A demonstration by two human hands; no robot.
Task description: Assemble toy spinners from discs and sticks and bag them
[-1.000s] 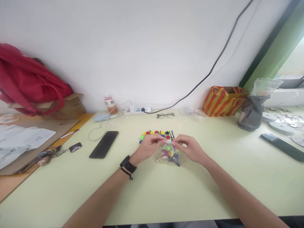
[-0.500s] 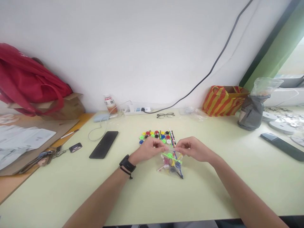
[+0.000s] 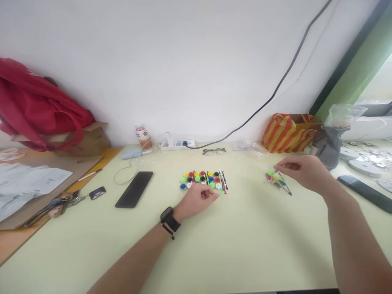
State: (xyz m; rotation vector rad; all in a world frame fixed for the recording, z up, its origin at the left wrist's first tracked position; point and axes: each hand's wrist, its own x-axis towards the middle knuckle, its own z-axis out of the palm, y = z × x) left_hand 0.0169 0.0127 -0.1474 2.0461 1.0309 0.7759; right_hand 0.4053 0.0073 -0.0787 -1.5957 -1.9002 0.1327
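Note:
Over at the right, my right hand pinches the top of a clear plastic bag. Inside the bag are small coloured plastic parts: green, red, yellow and a long blue stick with a pointed end. My left hand hovers near the middle of the table, thumb and fingertips closed together with nothing seen between them. Just beyond it lie rows of round coloured discs in red, yellow, green, blue, black and white; the hand covers some of the nearest ones. Thin coloured sticks lie at the right end of those rows.
A black phone lies to the left, with keys farther left. Along the wall stand a bottle, a power strip, glasses, a striped bag and a grey bag. A dark slim case lies far right.
My right hand has carried the plastic bag from the middle to the right. My left hand has let go of the bag and stayed near the discs.

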